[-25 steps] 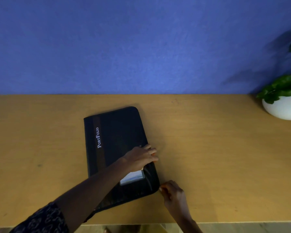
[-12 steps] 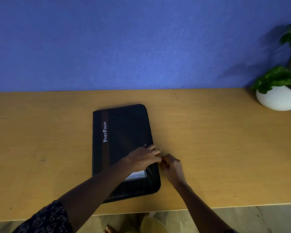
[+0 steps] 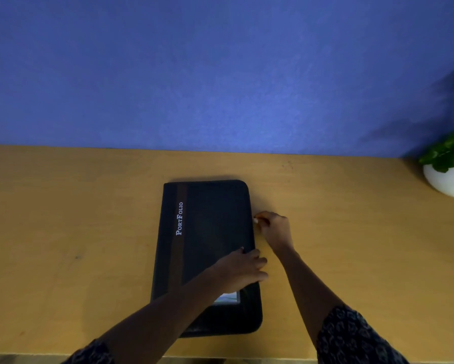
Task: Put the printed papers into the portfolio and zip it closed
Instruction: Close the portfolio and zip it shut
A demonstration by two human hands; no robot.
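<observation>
A black portfolio with a brown stripe and white "PortFolio" lettering lies folded shut on the wooden table. My left hand rests flat on its cover near the right edge, fingers spread, pressing it down. My right hand is at the portfolio's right edge, above the left hand, with fingers pinched on the zipper pull. A small pale card window shows on the cover just below my left hand. The printed papers are hidden from view.
A white pot with a green plant stands at the far right of the table against the blue wall. The table's front edge runs just below the portfolio.
My right hand has slid from the portfolio's near right corner up along its right edge, still pinched at the zipper. My left hand stayed pressed on the cover.
</observation>
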